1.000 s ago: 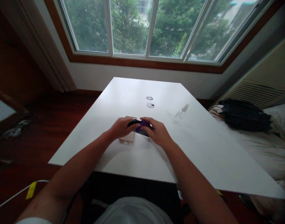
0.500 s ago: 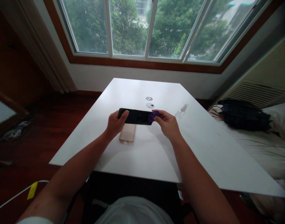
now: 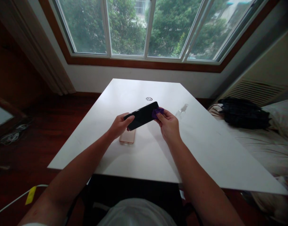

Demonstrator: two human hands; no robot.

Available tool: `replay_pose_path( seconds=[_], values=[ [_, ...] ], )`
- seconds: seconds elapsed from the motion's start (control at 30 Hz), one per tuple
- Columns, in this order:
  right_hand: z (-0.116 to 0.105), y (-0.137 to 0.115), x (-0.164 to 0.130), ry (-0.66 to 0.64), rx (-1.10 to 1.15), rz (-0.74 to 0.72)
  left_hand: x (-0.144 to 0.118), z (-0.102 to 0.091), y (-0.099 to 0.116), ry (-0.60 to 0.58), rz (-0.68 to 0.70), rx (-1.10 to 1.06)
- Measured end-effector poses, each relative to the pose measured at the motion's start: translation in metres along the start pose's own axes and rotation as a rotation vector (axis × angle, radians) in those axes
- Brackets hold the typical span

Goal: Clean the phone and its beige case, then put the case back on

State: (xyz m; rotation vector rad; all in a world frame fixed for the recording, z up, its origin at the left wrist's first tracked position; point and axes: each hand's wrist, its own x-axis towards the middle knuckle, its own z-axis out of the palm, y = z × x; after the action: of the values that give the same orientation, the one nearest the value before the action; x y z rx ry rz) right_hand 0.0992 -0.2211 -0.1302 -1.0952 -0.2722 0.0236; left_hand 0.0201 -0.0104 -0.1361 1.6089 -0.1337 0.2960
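Phone (image 3: pixel 142 115) held slantwise above the table (image 3: pixel 205 147), mid-frame, between your two hands.

Your left hand (image 3: pixel 119 125) grips the phone's lower left end, thumb curled over the top edge and fingers closed underneath, forearm running in from the lower left of the frame. Your right hand (image 3: pixel 168 124) pinches a small purple cloth (image 3: pixel 157 111) against the phone's upper right end, fingers drawn narrow around it, wrist bent inward. Half a second ago you held the phone level; now its right end is tipped up and it sits a little higher in the frame. A tan case (image 3: pixel 127 137) lies flat on the table just under your left hand, and a clear spray bottle (image 3: pixel 182 110) lies right of the phone.
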Motion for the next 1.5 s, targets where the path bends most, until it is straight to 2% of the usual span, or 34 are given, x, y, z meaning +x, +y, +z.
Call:
replay_pose_path(
  seconds=[0.07, 0.13, 0.3, 0.5, 0.6, 0.87, 1.07, 1.17, 1.23, 1.33, 1.5],
  values=[
    [0.000, -0.001, -0.001, 0.036, 0.011, -0.010, -0.002, 0.000, 0.001, -0.187, -0.033, 0.051],
    [0.002, 0.000, -0.002, 0.049, 0.020, -0.006, -0.005, 0.002, 0.002, -0.237, -0.034, 0.157],
    [0.008, 0.005, -0.006, -0.022, 0.066, 0.034, -0.009, 0.009, -0.001, -0.075, 0.043, 0.320],
    [0.021, 0.016, -0.020, -0.190, 0.028, 0.177, -0.008, 0.017, -0.007, 0.057, 0.089, 0.226],
    [0.028, 0.020, -0.028, -0.235, -0.007, 0.178, -0.006, 0.019, -0.010, 0.091, 0.123, 0.162],
    [0.022, 0.017, -0.025, -0.159, -0.038, 0.130, -0.004, 0.018, -0.012, -0.120, -0.032, 0.102],
    [0.016, 0.013, -0.016, -0.011, 0.026, 0.081, -0.007, 0.014, -0.010, -0.240, -0.044, 0.185],
    [0.013, 0.011, -0.014, 0.019, 0.051, 0.073, -0.008, 0.015, -0.013, -0.307, -0.041, 0.172],
    [0.013, 0.012, -0.013, 0.000, 0.032, 0.060, -0.008, 0.016, -0.014, -0.295, -0.043, 0.193],
    [0.015, 0.015, -0.015, -0.057, -0.036, 0.044, -0.008, 0.017, -0.017, -0.212, -0.034, 0.238],
    [0.023, 0.027, -0.024, -0.205, -0.153, 0.002, -0.006, 0.013, -0.023, -0.088, -0.008, 0.247]
  ],
)
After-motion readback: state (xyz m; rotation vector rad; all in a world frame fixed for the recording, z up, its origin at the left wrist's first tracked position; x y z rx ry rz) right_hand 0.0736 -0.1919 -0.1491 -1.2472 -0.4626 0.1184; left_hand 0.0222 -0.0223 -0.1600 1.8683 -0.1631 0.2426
